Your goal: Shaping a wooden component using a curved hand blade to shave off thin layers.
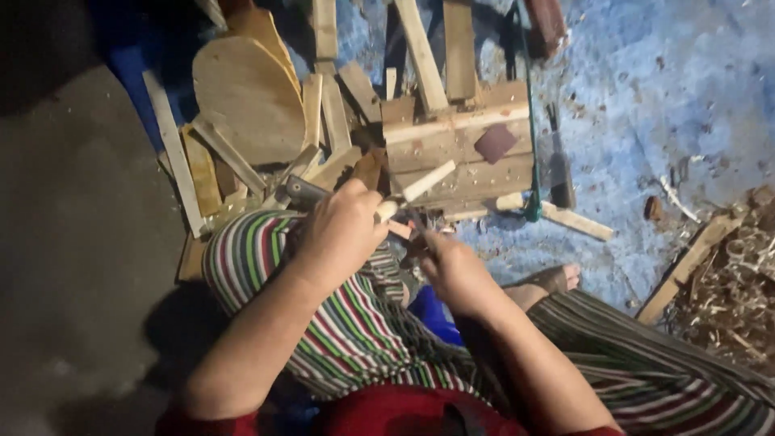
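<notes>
Striped knees [355,323] | L hand [339,234] grips stick [424,186] | R hand [456,270] (fisted)

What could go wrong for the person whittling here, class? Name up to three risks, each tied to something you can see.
The right hand works what looks like a blade close to the left hand gripping the pale stick: a slip could cut fingers. The work sits above the striped knee, so a slip might reach the leg. The bare foot rests near loose offcuts.

Woodworking workshop floor, wood offcuts [323,121], shavings [731,291], blue tarp [670,105]
</notes>
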